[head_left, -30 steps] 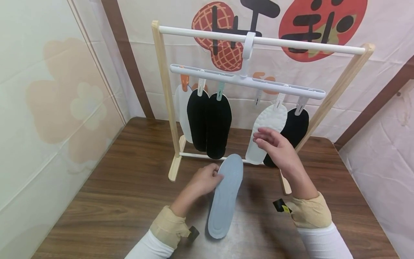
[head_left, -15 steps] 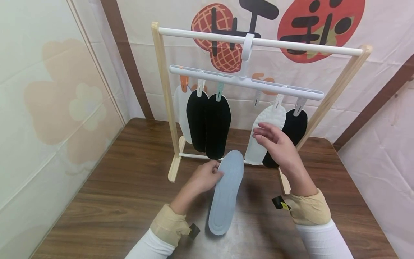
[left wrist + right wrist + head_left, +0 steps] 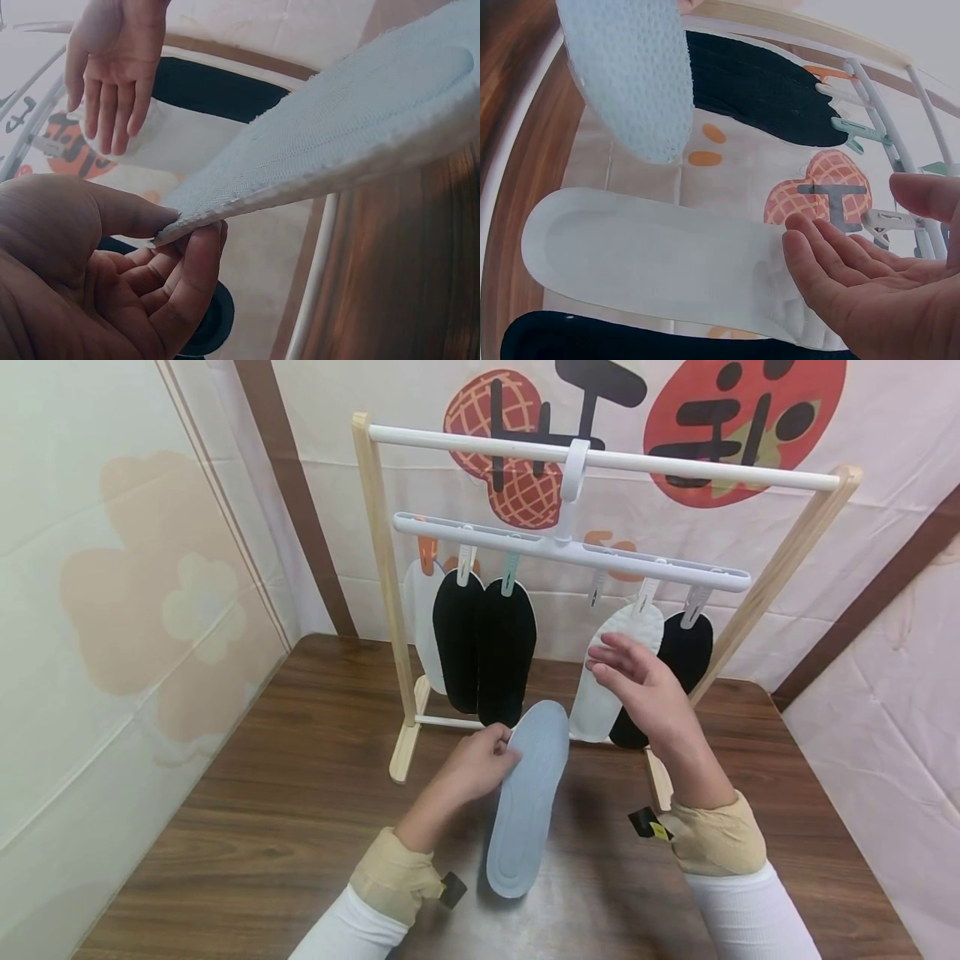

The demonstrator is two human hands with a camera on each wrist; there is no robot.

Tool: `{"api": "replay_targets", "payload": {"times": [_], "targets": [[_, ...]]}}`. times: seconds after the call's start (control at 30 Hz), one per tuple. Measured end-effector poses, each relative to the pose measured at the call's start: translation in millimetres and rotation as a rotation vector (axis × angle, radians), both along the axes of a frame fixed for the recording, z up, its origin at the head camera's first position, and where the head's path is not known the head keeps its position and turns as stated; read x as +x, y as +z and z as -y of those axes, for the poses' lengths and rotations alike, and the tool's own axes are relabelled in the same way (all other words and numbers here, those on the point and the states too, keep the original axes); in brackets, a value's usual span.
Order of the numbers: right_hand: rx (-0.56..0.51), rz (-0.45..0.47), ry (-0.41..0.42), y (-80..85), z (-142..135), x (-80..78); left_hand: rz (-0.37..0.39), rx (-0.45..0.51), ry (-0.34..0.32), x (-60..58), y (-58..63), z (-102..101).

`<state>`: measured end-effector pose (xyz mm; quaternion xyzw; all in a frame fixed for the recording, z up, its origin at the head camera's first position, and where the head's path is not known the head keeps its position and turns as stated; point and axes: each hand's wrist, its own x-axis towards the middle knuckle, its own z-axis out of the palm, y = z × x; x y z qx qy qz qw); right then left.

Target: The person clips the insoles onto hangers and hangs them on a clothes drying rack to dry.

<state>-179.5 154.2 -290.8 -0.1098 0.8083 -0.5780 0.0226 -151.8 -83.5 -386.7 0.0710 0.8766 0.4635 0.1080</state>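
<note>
My left hand (image 3: 474, 764) pinches a light blue-grey insole (image 3: 527, 802) by its left edge, near the upper end. In the left wrist view the thumb lies on the insole's top face and the fingers curl beneath. The insole slants over the table, apart from the hung ones. My right hand (image 3: 648, 693) is raised with relaxed fingers and holds nothing. It is in front of a hanging white insole (image 3: 594, 714); whether it touches it I cannot tell. Just above that hand, a pale clothespin (image 3: 596, 587) hangs with nothing in it.
A pale hanger bar (image 3: 480, 532) hangs from a wooden rack (image 3: 384, 560). Clipped to it at left are a white insole (image 3: 423, 627) and two black insoles (image 3: 507, 652); another black insole (image 3: 690, 647) hangs at right. The brown table (image 3: 247, 793) lies beneath, with a printed cloth behind.
My left hand has lifted the blue-grey insole slightly up toward the rack. My right hand has risen a little and stays relaxed.
</note>
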Motion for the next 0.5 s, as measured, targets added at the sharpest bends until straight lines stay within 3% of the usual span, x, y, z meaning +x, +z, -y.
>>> {"api": "replay_targets", "payload": {"times": [0.5], "targets": [[-0.019, -0.026, -0.01, 7.3, 0.5, 0.7, -0.002, 0.042, -0.006, -1.9, 9.8, -4.5]]}}
